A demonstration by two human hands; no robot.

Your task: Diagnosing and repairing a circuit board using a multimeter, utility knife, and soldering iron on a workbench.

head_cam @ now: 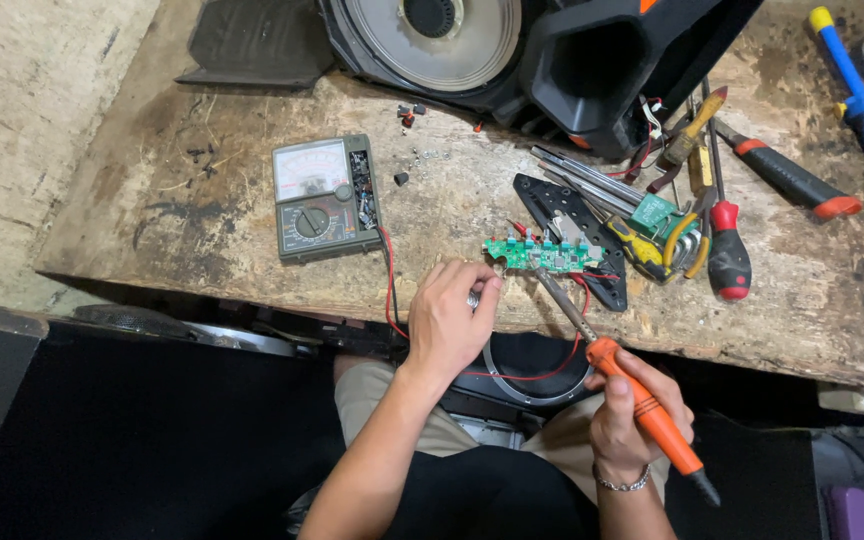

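Orange-handled soldering iron [642, 408] sits gripped in my right hand [630, 418] at the lower right of the frame, its tip reaching up to the green circuit board [542, 255] near the centre. My left hand [452, 315] is curled just left of the board, pinching something small I cannot make out. An analogue multimeter [325, 197] lies on the worn wooden worktop [202, 230] further left.
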